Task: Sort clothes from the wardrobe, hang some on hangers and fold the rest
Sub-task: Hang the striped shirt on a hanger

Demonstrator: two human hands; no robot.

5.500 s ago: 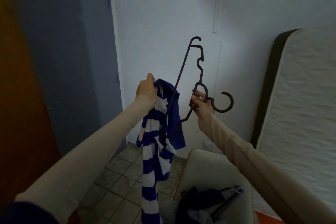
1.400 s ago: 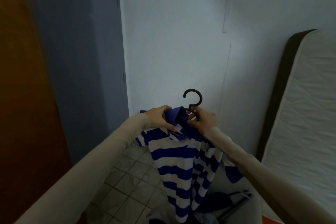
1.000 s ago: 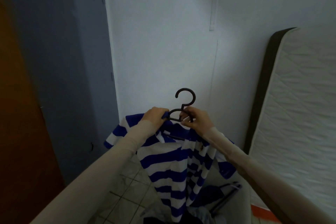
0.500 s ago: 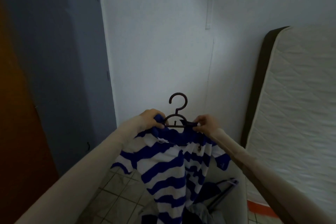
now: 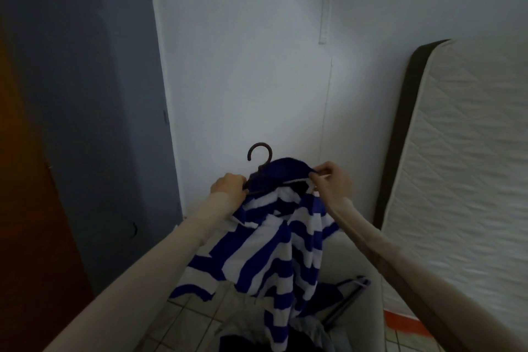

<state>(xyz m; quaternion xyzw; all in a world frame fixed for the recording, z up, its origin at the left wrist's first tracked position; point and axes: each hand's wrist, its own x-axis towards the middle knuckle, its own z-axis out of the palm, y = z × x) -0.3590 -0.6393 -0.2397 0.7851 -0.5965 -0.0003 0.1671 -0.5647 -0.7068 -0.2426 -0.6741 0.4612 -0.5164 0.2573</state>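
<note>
Holding hanger (image 5: 258, 164) with your left hand (image 5: 228, 186), right hand (image 5: 331, 181) pinching collar: striped shirt (image 5: 268, 251) looks light, floppy, likely slips; grip shoulders.

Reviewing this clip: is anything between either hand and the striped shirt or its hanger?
Nothing visible. The left hand grips the hanger at its left shoulder, and the right hand pinches the collar of the striped shirt. Where the shirt will hang is out of view.

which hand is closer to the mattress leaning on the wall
Right. The right hand pinches the striped shirt's blue collar nearer the white quilted mattress; the left hand is farther.
</note>
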